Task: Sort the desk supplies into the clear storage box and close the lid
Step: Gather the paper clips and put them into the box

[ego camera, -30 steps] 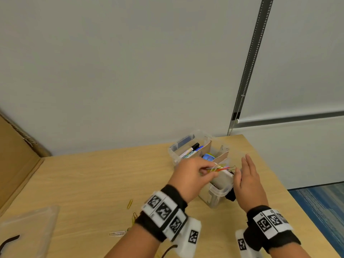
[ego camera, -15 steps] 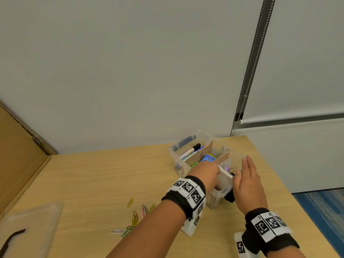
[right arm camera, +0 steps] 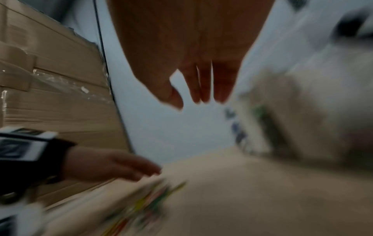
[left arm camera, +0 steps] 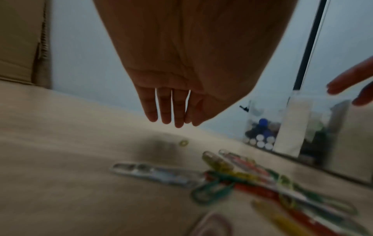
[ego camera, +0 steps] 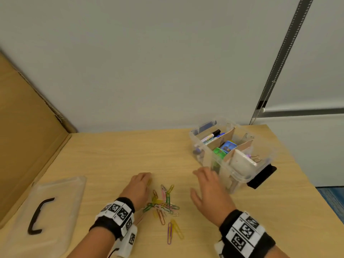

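The clear storage box (ego camera: pixel 240 176) stands open at the right back of the desk, split by cardboard dividers, with markers, small coloured boxes and binder clips inside. Several coloured paper clips (ego camera: pixel 163 203) lie in a loose heap on the desk in front of me, seen blurred in the left wrist view as paper clips (left arm camera: pixel 232 177). My left hand (ego camera: pixel 138 187) hovers just left of the heap, fingers straight and empty. My right hand (ego camera: pixel 208 190) hovers between the heap and the box, fingers spread, holding nothing. The clear lid (ego camera: pixel 46 211) with a black handle lies at the left front.
A cardboard panel (ego camera: pixel 24 138) leans against the wall at the left. A black object (ego camera: pixel 260 176) lies by the box's right front corner. The desk's right edge (ego camera: pixel 312 183) drops to blue carpet. A lone yellow clip (ego camera: pixel 149 181) lies by my left fingertips.
My left hand left the box and came back down beside the paper clip heap, empty. My right hand moved from the box's right side to its left front. The view tilted down.
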{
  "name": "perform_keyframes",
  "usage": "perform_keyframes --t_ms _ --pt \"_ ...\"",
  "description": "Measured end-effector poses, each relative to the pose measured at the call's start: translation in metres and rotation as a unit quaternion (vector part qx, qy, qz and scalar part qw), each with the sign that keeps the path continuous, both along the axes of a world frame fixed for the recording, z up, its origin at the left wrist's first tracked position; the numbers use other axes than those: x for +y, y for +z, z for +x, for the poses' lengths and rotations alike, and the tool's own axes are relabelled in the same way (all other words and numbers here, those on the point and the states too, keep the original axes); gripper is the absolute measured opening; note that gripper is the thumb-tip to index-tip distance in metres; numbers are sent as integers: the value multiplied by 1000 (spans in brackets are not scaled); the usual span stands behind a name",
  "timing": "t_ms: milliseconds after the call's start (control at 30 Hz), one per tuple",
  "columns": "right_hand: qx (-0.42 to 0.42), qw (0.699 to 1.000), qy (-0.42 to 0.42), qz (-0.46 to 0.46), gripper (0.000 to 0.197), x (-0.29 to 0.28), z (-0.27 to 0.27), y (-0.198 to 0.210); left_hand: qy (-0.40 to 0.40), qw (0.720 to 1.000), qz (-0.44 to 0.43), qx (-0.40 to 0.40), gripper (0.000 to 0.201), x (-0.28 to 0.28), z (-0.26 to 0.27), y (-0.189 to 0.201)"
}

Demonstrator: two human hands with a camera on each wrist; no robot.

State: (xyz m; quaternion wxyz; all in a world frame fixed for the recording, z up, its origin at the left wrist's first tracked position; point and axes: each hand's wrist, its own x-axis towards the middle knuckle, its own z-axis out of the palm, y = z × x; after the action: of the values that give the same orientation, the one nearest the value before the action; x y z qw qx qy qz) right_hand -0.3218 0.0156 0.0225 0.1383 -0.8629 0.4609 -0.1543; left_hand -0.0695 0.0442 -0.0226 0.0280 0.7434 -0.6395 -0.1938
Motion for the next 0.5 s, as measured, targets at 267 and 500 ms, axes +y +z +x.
perform_keyframes --t_ms 267,500 --pt "125 970 96 186 124 9 63 -51 -125 991 -11 51 58 22 -4 -11" --pt "92 977 102 162 63 19 74 -53 -141 988 -17 61 79 41 1 -12"
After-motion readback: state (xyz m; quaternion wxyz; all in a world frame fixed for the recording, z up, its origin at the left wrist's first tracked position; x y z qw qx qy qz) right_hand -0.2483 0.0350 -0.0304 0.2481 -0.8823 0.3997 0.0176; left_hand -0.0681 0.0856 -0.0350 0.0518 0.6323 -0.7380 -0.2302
